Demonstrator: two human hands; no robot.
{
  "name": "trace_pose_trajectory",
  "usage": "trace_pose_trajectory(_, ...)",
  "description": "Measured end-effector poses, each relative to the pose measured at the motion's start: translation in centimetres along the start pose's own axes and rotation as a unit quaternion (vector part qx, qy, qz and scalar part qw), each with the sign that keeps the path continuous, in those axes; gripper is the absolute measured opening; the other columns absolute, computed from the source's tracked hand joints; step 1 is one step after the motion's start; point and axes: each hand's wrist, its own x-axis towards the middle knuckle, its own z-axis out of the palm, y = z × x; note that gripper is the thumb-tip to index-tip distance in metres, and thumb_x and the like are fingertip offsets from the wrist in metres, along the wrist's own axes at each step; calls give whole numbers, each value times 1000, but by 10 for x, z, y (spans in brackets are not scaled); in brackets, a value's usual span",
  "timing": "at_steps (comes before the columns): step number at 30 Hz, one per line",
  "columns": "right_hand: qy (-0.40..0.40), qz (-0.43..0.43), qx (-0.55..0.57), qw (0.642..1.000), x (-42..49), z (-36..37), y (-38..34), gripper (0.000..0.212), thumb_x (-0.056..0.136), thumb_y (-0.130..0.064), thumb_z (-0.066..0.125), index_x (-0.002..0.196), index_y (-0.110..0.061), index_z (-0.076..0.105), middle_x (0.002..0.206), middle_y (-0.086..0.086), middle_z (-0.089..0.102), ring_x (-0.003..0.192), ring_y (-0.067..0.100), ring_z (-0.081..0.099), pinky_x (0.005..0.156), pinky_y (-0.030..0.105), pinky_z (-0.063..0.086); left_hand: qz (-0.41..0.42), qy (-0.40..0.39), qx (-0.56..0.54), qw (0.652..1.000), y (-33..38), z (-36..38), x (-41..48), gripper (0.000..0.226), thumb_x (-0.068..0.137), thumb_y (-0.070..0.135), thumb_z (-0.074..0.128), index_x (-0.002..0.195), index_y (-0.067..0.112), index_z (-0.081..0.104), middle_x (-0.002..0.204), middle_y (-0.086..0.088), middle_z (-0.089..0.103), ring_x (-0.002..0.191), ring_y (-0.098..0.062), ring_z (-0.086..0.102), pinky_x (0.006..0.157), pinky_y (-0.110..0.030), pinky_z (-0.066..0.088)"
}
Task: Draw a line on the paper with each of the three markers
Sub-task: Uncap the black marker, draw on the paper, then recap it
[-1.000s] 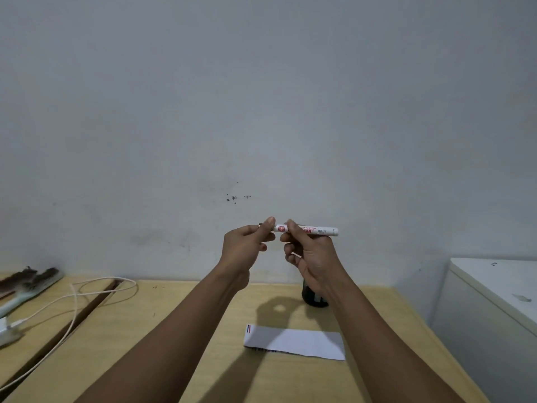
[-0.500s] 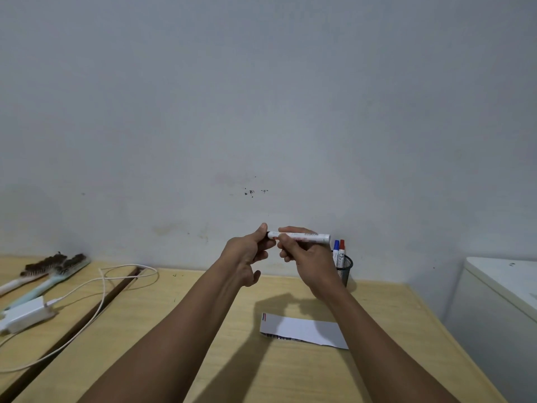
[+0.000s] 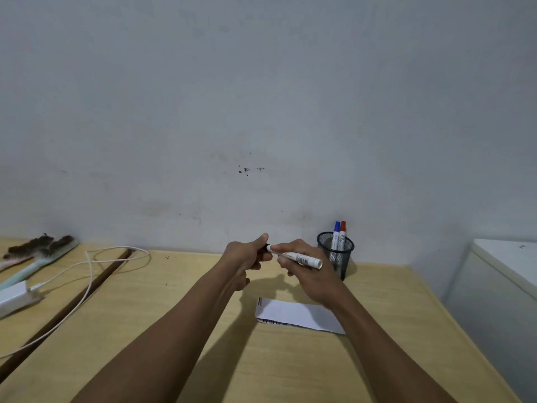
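Observation:
My right hand (image 3: 309, 274) grips a white marker (image 3: 300, 258) held level above the table. Its dark cap end sits between the thumb and fingers of my left hand (image 3: 247, 258); whether the cap is on or pulled off is hidden by the fingers. A strip of white paper (image 3: 293, 314) lies on the wooden table (image 3: 174, 330) below my hands, with dark marks along its near edge. A black mesh cup (image 3: 337, 254) by the wall holds a blue-capped marker (image 3: 336, 232) and a red-capped marker (image 3: 343, 231).
Two brushes (image 3: 40, 251) lie at the far left by the wall. A white charger block (image 3: 13, 298) and its looping cable (image 3: 90, 266) lie on the left. A dark gap (image 3: 64, 312) splits the tabletop. A white cabinet (image 3: 505, 286) stands at the right.
The view tilted down, bringing the mesh cup fully into sight. Both hands came lower with the marker, which now slopes down to the right.

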Motion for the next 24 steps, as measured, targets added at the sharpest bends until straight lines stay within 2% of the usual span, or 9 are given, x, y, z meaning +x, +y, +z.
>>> trace_pose_trajectory(6,18,7,3,1000,-5,7,17,27,96,-9,64,120,-18,74,102,7,68,83,5,64,72,20,50,60,46,12,997,-9,7,13,43,91,44,65,94,2,73,71,-3,69,59,-16,46,52,-29,30)
trace_pose_trajectory(9,0,-21,-30,999,-8,10,24,26,96,-8,64,117,-19,74,98,4,63,84,6,63,76,21,48,44,46,14,998,-14,6,18,41,92,41,66,96,1,72,68,-3,68,57,-15,46,52,-30,30)
trace_pose_trajectory(11,-21,-17,-36,999,-11,10,26,29,96,-8,63,115,-27,74,98,0,58,84,3,60,78,20,47,41,57,22,997,-17,2,25,40,91,40,68,93,1,72,59,0,66,57,-16,47,52,-30,31)
trace_pose_trajectory(14,-18,-3,-21,1000,-14,9,30,29,96,-11,65,119,-27,74,105,1,65,94,8,66,83,27,54,101,88,26,991,-27,-11,41,38,89,42,69,83,5,75,64,0,71,68,-21,58,59,-31,40)
trace_pose_trajectory(16,19,41,36,998,-14,7,27,27,95,-11,67,118,-23,74,101,1,73,88,12,69,77,29,57,186,119,126,967,-38,-19,52,35,88,48,67,73,17,75,72,4,74,81,-21,66,75,-36,46)
trace_pose_trajectory(17,35,67,66,995,-14,6,26,26,94,-12,68,118,-22,74,95,0,75,81,12,69,73,28,56,211,143,213,943,-44,-22,56,34,87,52,65,73,23,75,76,9,74,85,-17,66,82,-39,42)
trace_pose_trajectory(19,58,95,86,990,-14,5,25,25,93,-13,68,117,-19,75,86,-3,76,75,11,67,68,30,55,237,167,347,892,-54,-27,60,27,88,55,62,84,33,77,87,14,75,93,-10,63,81,-39,29)
trace_pose_trajectory(21,70,106,94,987,-15,5,27,25,94,-12,68,118,-17,74,84,-5,76,72,9,66,66,31,54,246,153,394,872,-64,-30,63,23,88,53,64,89,36,78,94,15,76,101,-9,60,76,-38,22)
trace_pose_trajectory(24,82,124,109,983,-15,6,29,25,95,-12,67,119,-16,72,81,-8,75,70,6,64,64,30,53,257,136,395,871,-74,-31,64,18,88,47,66,85,34,78,94,14,75,106,-12,57,77,-37,20)
